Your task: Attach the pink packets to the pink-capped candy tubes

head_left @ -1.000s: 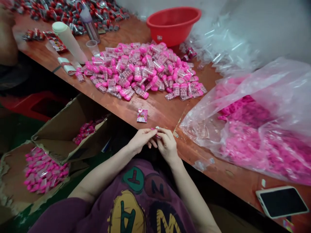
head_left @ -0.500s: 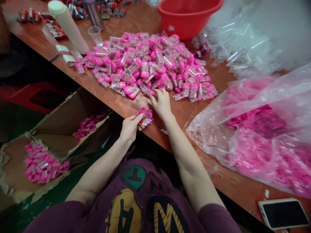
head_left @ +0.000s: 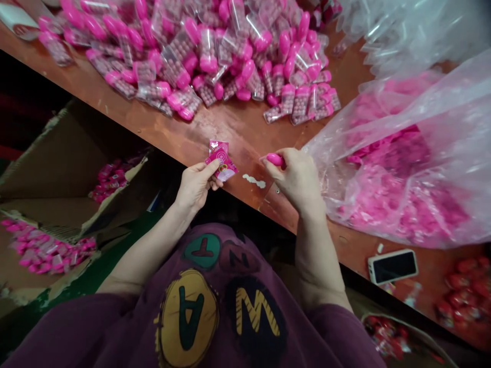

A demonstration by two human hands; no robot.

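Between thumb and fingers, my left hand (head_left: 199, 183) pinches a few printed pink sleeves (head_left: 224, 166), fanned a little apart at the table's edge. My right hand (head_left: 297, 176) is closed around a small candy container with a pink cap (head_left: 274, 159); the cap pokes out by the thumb, and the palm hides the rest. Beyond both hands lies a wide pile of clear candy containers (head_left: 207, 48) with pink caps and small pale pink balls inside. A short gap parts my right hand from the pile.
A clear plastic bag (head_left: 333, 179) of pink pieces lies at right, near a phone (head_left: 393, 267). Clear plastic pieces (head_left: 414, 36) heap at the back right. Below the table's left edge, cardboard boxes (head_left: 49, 204) hold pink-capped containers. Red items (head_left: 470, 286) sit at the lower right.
My right hand has drawn back from the pile toward the right, now with a pink-capped container in it. My left hand still holds the sleeves, more fanned out. The view has tipped downward.
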